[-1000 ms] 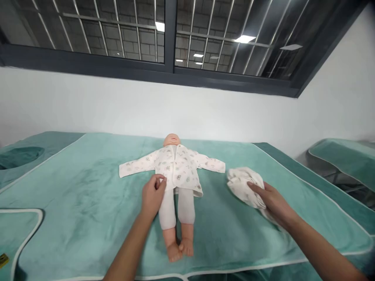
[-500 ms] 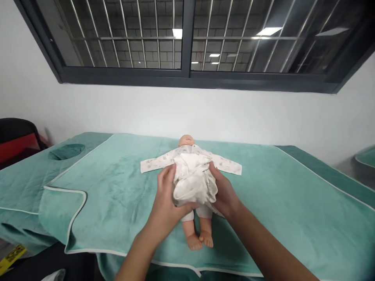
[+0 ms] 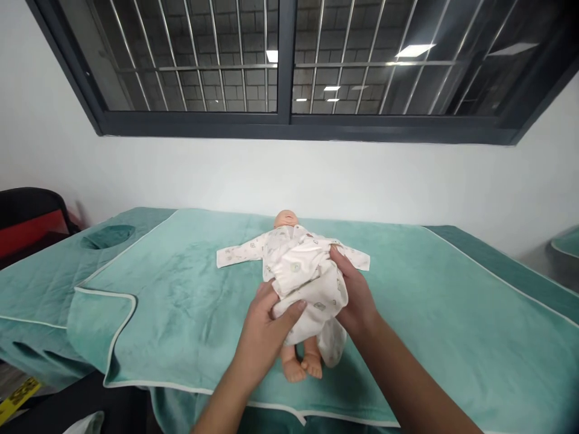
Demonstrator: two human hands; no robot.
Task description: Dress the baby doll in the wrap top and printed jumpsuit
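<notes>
A baby doll lies on its back on the mat, its head toward the wall and its bare feet toward me. It wears a white printed long-sleeved top, sleeves spread to both sides. Over its middle I hold a bunched white printed baby garment, one loose part hanging beside the doll's feet. My left hand grips the garment's lower left side, thumb on top. My right hand holds its right edge, with some fingers hidden behind the cloth. The doll's trunk and upper legs are covered.
A green plush mat with white piping covers the bed, which has a round hole at the left. Behind it stands a white wall below a barred window. A black and red chair is at far left.
The bunched garment has spread out more and shows its print, with a part now hanging at the right. My left hand has moved down; my right hand has shifted slightly right.
</notes>
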